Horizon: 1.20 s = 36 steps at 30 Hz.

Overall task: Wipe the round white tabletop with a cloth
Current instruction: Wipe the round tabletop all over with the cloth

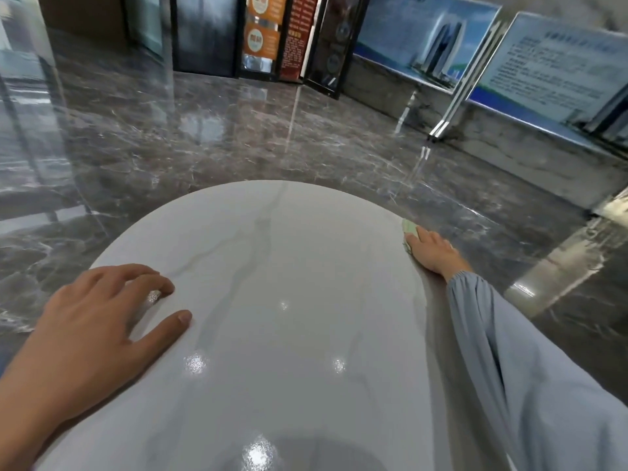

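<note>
The right hand [433, 251] presses flat, fingers extended, on the pale green cloth [408, 229] under its fingertips at the round white worktop's [289, 300] far-right rim, while the left hand [102, 314] rests open, fingers spread, on the near-left edge.
</note>
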Each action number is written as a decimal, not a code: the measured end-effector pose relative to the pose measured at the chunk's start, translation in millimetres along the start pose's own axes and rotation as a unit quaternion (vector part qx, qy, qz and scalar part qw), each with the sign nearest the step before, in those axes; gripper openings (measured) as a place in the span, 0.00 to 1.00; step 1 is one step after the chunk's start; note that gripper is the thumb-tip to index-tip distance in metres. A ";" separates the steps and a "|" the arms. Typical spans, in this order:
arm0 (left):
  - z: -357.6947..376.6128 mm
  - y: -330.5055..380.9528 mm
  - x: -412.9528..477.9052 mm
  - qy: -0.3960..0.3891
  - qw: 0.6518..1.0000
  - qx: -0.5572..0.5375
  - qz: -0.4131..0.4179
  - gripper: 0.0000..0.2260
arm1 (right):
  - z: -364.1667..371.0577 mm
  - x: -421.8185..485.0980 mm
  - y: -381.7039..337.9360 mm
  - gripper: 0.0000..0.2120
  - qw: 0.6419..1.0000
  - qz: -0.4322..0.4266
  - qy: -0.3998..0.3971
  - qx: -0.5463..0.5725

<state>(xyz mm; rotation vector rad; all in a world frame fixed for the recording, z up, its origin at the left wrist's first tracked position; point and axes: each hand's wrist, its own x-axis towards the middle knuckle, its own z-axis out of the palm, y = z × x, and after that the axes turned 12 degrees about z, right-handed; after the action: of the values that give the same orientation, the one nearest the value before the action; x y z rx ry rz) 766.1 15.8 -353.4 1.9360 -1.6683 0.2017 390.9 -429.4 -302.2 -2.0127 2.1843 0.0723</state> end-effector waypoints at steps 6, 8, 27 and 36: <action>-6.4 8.1 0.1 0.008 1.000 -0.010 -0.001 0.22 | 5.6 -17.6 23.8 0.29 1.000 0.004 0.011 -0.008; -9.4 13.6 0.0 0.021 1.000 -0.019 -0.004 0.21 | 6.4 -13.8 25.6 0.28 1.000 0.005 0.017 -0.014; -23.0 21.1 -3.1 0.207 0.927 -0.286 -0.126 0.09 | 66.5 -248.2 -315.3 0.28 0.877 -0.472 -0.048 -0.083; -35.5 31.5 -7.0 0.330 0.861 -0.345 -0.177 0.10 | 77.0 -370.1 -218.5 0.29 0.789 -0.605 -0.044 -0.094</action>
<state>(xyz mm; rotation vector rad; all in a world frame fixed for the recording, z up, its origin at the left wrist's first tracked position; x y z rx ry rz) 743.6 37.9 -317.4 1.3519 -0.7541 0.0841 642.4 -72.6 -302.3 -2.9919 0.4972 0.2004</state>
